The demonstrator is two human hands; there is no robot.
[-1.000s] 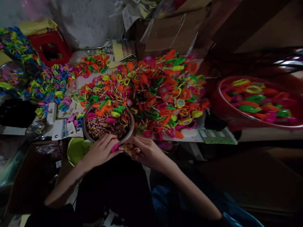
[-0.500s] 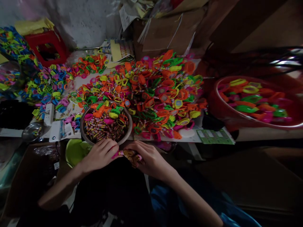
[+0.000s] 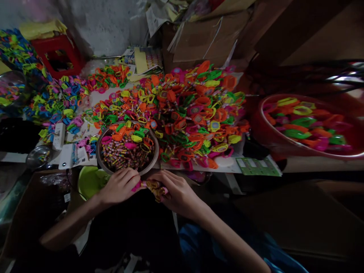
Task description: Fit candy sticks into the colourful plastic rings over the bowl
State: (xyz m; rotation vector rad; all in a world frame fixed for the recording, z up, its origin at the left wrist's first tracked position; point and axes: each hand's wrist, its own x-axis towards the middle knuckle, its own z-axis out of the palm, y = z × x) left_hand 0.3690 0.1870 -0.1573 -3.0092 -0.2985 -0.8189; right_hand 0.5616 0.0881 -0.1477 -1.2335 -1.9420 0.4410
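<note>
My left hand (image 3: 121, 185) is closed on a bright pink plastic piece (image 3: 137, 186), apparently a toy watch; most of it is hidden by the fingers. Against it my right hand (image 3: 179, 192) holds a bunch of wrapped candy rolls (image 3: 156, 189) with gold and pink twisted ends. One roll's end meets the pink piece between the two hands. Just beyond them stands a round metal bowl (image 3: 99, 153), full of small candy rolls (image 3: 121, 156) with several toy watches (image 3: 136, 138) on top at its far side.
A big heap of colourful toy watches (image 3: 196, 113) covers the table behind the bowl. At right stands a red basin (image 3: 264, 132) of watches. A white power strip (image 3: 58, 136), a phone-like white device (image 3: 67, 156) and a green printed card (image 3: 258, 166) lie along the front edge.
Both hands have shifted very slightly left and stay together. The pink piece and candy rolls are still held; the view has moved a little.
</note>
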